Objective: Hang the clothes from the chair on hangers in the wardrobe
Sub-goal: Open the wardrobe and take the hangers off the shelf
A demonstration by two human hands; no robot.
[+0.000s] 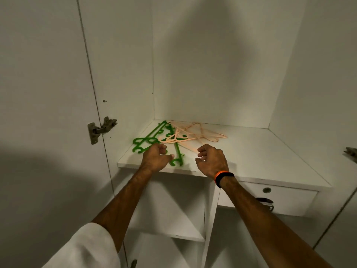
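Note:
A heap of plastic hangers lies on the white wardrobe shelf (260,151): green hangers (150,135) at the left and peach hangers (199,134) tangled over them to the right. My left hand (155,158) hovers over the near end of the green hangers, fingers curled and apart, holding nothing. My right hand (211,159) is beside it, just short of the peach hangers, fingers also loosely curled and empty. It wears an orange and black wristband. No clothes or chair are in view.
The wardrobe door (44,93) stands open at the left with a metal hinge (100,128). Below the shelf are a drawer (270,198) with a round lock and handle, and lower open compartments (170,209). Another hinge (351,153) shows at the right edge.

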